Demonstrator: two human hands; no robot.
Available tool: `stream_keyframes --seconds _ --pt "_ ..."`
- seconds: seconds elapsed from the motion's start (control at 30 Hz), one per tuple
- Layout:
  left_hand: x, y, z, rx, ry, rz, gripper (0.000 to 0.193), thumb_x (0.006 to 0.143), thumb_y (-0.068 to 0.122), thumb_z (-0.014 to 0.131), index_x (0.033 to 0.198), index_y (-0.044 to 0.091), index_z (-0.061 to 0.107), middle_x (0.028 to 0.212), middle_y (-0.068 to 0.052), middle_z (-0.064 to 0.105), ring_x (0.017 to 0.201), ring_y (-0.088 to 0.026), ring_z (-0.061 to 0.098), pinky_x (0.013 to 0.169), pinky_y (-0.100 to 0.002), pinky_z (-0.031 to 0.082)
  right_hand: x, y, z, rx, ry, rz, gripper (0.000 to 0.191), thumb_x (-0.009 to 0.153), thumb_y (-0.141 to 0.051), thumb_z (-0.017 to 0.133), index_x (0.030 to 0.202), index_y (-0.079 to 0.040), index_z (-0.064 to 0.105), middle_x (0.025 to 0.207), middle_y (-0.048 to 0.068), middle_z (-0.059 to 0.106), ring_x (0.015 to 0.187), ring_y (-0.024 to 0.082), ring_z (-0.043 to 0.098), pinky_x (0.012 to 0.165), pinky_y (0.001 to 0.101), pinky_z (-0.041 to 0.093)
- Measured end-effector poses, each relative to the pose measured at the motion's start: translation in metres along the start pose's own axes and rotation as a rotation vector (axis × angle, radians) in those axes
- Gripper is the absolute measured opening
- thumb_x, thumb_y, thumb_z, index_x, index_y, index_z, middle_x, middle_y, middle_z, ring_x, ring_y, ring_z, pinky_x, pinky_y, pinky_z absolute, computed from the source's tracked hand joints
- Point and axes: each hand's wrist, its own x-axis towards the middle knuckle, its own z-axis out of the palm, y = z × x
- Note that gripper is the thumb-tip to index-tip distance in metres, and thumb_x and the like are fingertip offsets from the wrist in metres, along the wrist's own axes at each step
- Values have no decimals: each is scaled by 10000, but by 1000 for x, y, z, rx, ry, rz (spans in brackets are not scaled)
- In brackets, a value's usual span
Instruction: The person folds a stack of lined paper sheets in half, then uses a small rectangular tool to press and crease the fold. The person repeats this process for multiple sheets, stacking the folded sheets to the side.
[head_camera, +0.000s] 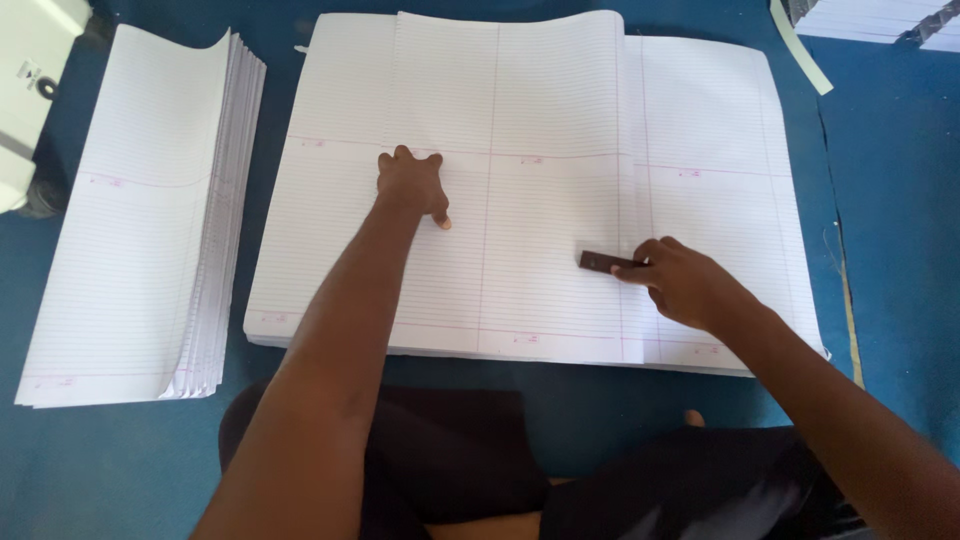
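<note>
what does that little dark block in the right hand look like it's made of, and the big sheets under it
The dark block in the right hand looks like wood or hard plastic: flat, matte, straight-edged; I cannot tell which. The big sheets are thin ruled paper, matte white, the top one curling up at its far edge.

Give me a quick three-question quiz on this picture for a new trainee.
1. True or false: the left hand presses flat on the folded sheet.
2. What does the right hand hold? A) scissors B) a small dark block C) a pen
3. Where does the folded pile lie relative to the big stack of ruled sheets?

Key: 1 true. 2 B. 3 To its left, apart from it, on the blue surface.
</note>
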Motion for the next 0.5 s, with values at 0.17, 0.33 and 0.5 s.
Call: stream_keyframes --seconds 0.17,0.33,0.5 --pt "3 -1 1 11 4 22 1027 626 421 985 1494 220 475 1435 -203 440 1288 -380 433 958 -461 555 -1 11 20 73 84 26 503 903 -41 647 1296 -355 669 1322 -40 581 1228 164 551 1041 302 530" --pt "11 -2 5 140 28 94 960 633 491 958 1417 128 538 1260 -191 628 1266 -329 487 953 -432 488 21 24 30 26 239 58 469 918 -33 656 1312 -286 674 1255 16 611 1111 197 592 1010 317 553" --pt "15 -2 5 178 45 112 939 630 523 956 1372 119 546 1175 -163 675 1249 -296 496 916 -406 449 58 41 31 -24 378 58 457 907 -7 650 1283 -259 708 1241 67 621 1089 230 600 961 335 576"
